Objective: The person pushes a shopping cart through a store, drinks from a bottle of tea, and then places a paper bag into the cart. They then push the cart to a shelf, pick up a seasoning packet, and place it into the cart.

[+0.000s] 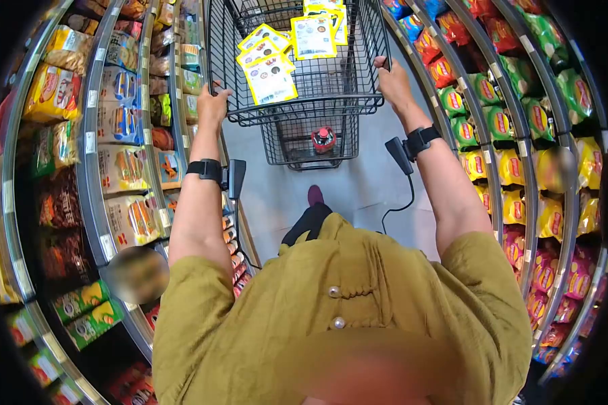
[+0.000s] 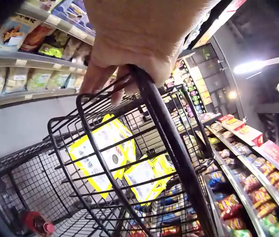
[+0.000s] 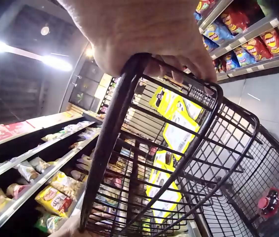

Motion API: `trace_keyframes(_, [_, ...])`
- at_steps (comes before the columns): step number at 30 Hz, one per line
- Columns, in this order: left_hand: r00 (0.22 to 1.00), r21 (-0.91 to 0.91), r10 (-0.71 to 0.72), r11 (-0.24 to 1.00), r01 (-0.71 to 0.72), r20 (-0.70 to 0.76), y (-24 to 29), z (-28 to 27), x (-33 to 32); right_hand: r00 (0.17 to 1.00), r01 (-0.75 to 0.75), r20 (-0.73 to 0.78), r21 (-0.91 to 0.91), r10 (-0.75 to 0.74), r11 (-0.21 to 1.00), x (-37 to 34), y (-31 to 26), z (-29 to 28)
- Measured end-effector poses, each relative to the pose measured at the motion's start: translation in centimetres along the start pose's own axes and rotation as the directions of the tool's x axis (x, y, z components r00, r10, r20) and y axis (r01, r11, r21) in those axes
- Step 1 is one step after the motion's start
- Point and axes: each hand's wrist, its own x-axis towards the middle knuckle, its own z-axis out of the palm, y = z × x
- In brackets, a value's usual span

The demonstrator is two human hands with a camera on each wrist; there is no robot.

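In the head view, a black wire shopping cart (image 1: 304, 111) stands in front of me. My left hand (image 1: 213, 108) grips its left near corner, and my right hand (image 1: 393, 84) grips the right one. In the left wrist view, the fingers (image 2: 96, 78) wrap the top of the thick black handle (image 2: 171, 136) and the wire rim. The right wrist view has the right fingers (image 3: 201, 61) curled over the opposite corner. Several yellow-edged white packets (image 1: 271, 79) lie in the basket in two groups. A red bottle (image 1: 323, 139) stands on the lower rack.
Shelves of bagged snacks (image 1: 499, 125) line the right side, close to the arm. Shelves with packaged foods (image 1: 121, 158) run along the left, near the left hand. Grey floor tiles (image 1: 263, 209) lie between them, with one shoe (image 1: 315, 195) behind the cart.
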Motion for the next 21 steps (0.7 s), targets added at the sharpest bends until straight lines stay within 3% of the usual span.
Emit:
trace_keyframes(4, [0.991, 0.121, 0.120, 0.986, -0.112, -0.059, 1.5, 0.9, 4.6, 0.999, 0.035, 0.000, -0.067, -0.035, 0.997, 5.2, 1.3, 2.2])
trace_keyframes(5, [0.997, -0.049, 0.071, 0.996, -0.072, -0.023, 1.4, 1.3, 5.8, 0.999, 0.034, -0.003, -0.064, -0.034, 0.997, 6.5, 1.3, 2.7])
trace_keyframes(8, [0.992, -0.008, 0.123, 0.992, -0.123, -0.041, 1.4, 2.0, 9.7, 1.000, -0.015, 0.009, -0.065, 0.015, 0.998, 9.1, -0.4, 3.9])
trace_keyframes(10, [0.998, -0.139, 0.059, 0.989, -0.057, 0.013, 1.5, 2.6, 12.4, 1.000, -0.007, 0.005, -0.091, 0.007, 0.996, 11.0, -0.9, 4.7])
trace_keyframes(17, [0.996, -0.019, 0.076, 0.997, -0.075, 0.038, 4.6, 2.7, 19.4, 0.998, -0.059, 0.010, -0.009, 0.059, 0.998, 17.6, -2.6, 8.7])
trace_keyframes(19, [0.997, -0.092, 0.059, 0.994, -0.055, 0.046, 4.9, 3.0, 21.8, 0.996, -0.080, -0.028, 0.015, 0.080, 0.997, 19.7, -3.6, 9.8])
trace_keyframes(20, [0.998, -0.106, 0.031, 0.994, -0.025, 0.051, 5.3, 3.1, 22.7, 0.999, -0.006, -0.039, -0.100, 0.002, 0.995, 20.7, -4.2, 10.2])
trace_keyframes(21, [0.998, -0.119, 0.007, 0.993, 0.000, 0.055, 5.9, 3.1, 23.8, 0.999, 0.013, -0.044, -0.089, -0.017, 0.996, 22.1, -4.7, 10.7])
